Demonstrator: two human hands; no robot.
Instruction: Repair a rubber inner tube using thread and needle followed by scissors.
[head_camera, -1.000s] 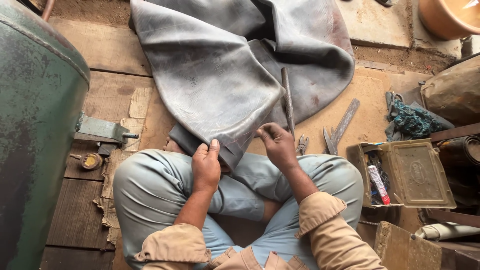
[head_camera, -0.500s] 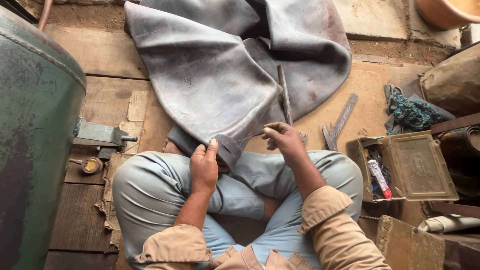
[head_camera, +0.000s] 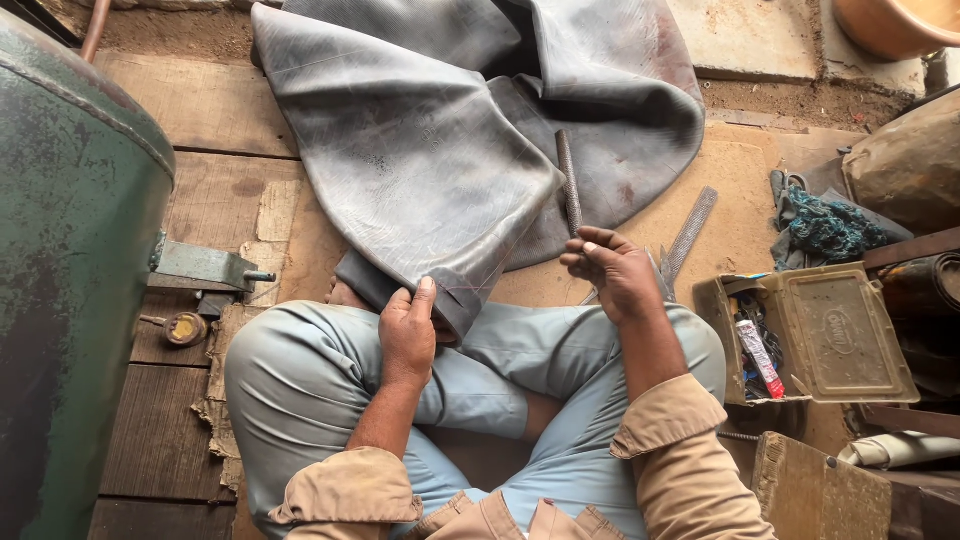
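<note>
- Inner tube (head_camera: 420, 170): we see a big, limp sheet of grey rubber, dusty and creased, spreading from the frame's centre to its upper edge. Its folded near corner drapes over our knee, just left of centre.
- Left hand (head_camera: 408, 335): it lies on that folded corner, thumb on top, fingers curled under the fold, pinching the rubber. This hand is nearest the tube.
- Right hand (head_camera: 612, 270): it sits right of centre, fingers bunched narrowly around the lower end of a round file (head_camera: 568, 180). The file is a slim dark metal rod whose long axis runs almost straight up the frame, and its upper length lies over the tube's surface. The pinched corner lies to the left of these fingers and slightly lower.
- Flat rasp (head_camera: 688, 238): a grey bar lies aslant on the tan board, just beyond the right hand.
- Metal box (head_camera: 840, 335): dented, olive, lid open, at the right edge.
- Green tank (head_camera: 70, 250): worn painted steel fills the left side.
</note>
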